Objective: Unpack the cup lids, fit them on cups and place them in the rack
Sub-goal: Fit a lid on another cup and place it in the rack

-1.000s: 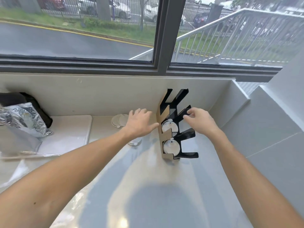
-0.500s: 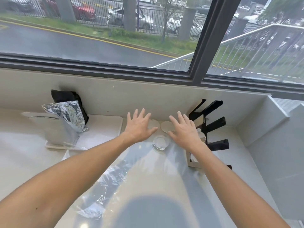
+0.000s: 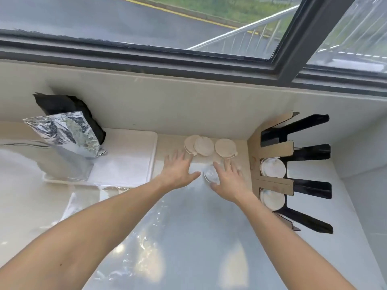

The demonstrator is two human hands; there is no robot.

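Observation:
Three beige round cup lids [image 3: 204,146] lie flat by the back wall, two of them overlapping. A clear plastic cup [image 3: 210,175] stands on the counter just in front of them. My right hand [image 3: 229,181] reaches over the cup's right side with fingers spread, touching it or nearly so. My left hand [image 3: 178,170] hovers open to the cup's left, fingertips near the lids. At the right stands a cardboard and black rack [image 3: 274,184] with two lidded cups [image 3: 272,167] in its lower slots.
A silver foil bag [image 3: 62,139] and a black bag [image 3: 62,105] stand on a white tray [image 3: 125,170] at the left. Crumpled clear plastic wrap [image 3: 146,237] lies on the near counter. Walls close in at the back and right.
Both hands have moved left from the rack to the lids and the clear cup. The view has tilted down and closer to the counter.

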